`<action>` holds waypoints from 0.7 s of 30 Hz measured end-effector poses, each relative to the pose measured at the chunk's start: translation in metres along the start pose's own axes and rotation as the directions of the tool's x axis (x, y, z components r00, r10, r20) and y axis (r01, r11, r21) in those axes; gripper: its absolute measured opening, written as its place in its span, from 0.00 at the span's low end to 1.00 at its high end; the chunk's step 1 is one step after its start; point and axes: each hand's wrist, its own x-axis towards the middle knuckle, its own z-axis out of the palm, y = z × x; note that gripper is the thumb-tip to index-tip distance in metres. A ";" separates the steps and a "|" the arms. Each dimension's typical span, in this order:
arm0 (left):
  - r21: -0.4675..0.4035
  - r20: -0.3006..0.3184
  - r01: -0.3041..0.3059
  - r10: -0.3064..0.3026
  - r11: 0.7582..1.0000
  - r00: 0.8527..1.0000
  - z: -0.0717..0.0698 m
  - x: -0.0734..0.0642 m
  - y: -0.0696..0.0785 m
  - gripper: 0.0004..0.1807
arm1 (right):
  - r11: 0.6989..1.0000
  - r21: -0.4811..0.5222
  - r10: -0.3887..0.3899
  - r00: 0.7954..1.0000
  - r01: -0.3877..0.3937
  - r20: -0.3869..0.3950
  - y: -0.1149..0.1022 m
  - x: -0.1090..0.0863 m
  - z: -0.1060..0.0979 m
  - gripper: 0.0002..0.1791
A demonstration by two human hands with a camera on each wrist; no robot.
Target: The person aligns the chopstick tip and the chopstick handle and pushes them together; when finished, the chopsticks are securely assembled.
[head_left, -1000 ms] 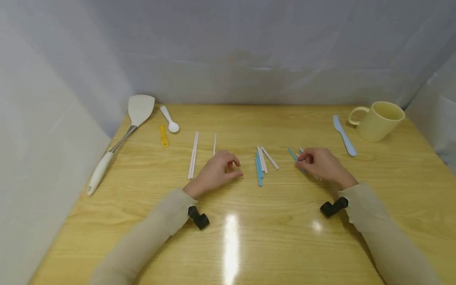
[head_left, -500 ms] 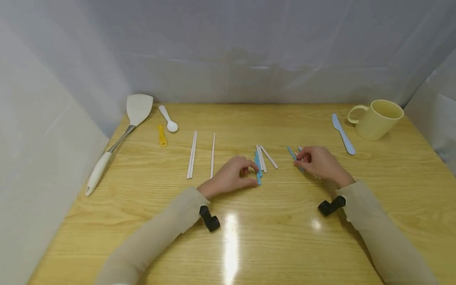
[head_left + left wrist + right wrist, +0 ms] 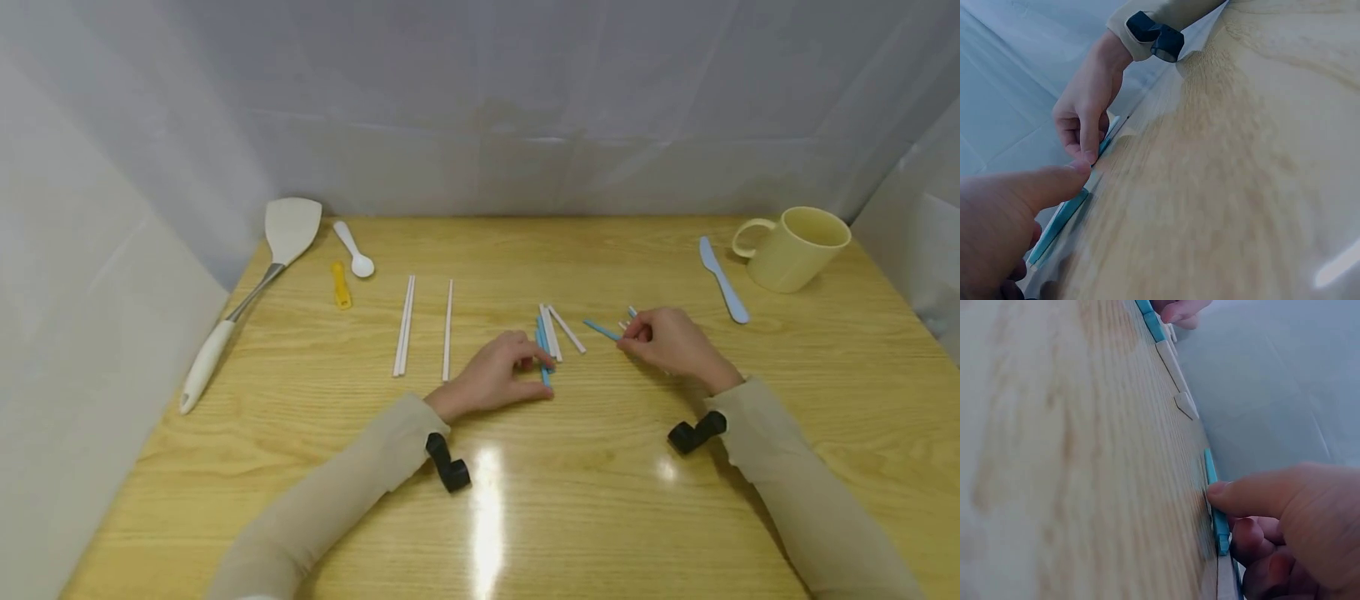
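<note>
Right hand (image 3: 670, 343) first: I've got thumb and fingers pinching a blue stick (image 3: 600, 329), right of the tabletop's (image 3: 585, 500) middle. Its free end points toward the left edge; whether it's touching the wood, I can't tell from my feed. More pale sticks (image 3: 632, 312) poke out just beside that hand, mostly hidden by it.

Over to the left hand (image 3: 501, 372), and it's down around the middle, thumb and fingers apart on either side of the lower part of some blue sticks (image 3: 539, 328). Contact there? I can't call it. White sticks (image 3: 550, 333) lie right alongside those, with a tilted white stick (image 3: 567, 331) at their right.

Looking left, I have a pair of long white sticks (image 3: 408, 327) and a single long stick (image 3: 447, 333), all running toward the far edge. Up near the far left corner sit a spoon (image 3: 363, 266) and a yellow piece (image 3: 341, 286), with a spatula (image 3: 292, 229) down the left edge. Far right corner: a yellow mug (image 3: 791, 262) upright, a light-blue knife (image 3: 723, 282) near it.
</note>
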 end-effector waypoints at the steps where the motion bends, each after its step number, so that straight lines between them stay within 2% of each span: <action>1: -0.002 0.001 -0.004 0.004 1.000 1.000 0.001 0.000 0.000 0.18 | 1.000 0.005 0.000 1.000 0.000 -0.003 0.000 0.000 0.000 0.08; 10: -0.030 0.015 -0.009 0.010 1.000 1.000 0.002 -0.001 -0.007 0.15 | 0.999 0.049 0.002 0.999 0.000 -0.032 0.002 -0.002 -0.002 0.09; 14: -0.027 0.005 -0.010 0.011 1.000 1.000 0.000 -0.002 -0.008 0.17 | 0.998 0.057 0.000 0.998 0.004 -0.058 0.004 -0.003 -0.005 0.09; 17: 0.003 -0.002 0.064 -0.064 0.998 0.998 -0.001 -0.003 -0.006 0.19 | 0.999 0.054 -0.001 0.998 0.004 -0.064 0.004 -0.003 -0.008 0.10; 21: 0.066 -0.011 0.172 -0.172 0.983 0.985 -0.002 -0.004 -0.003 0.22 | 0.999 0.046 0.003 0.997 0.000 -0.071 0.005 -0.004 -0.011 0.10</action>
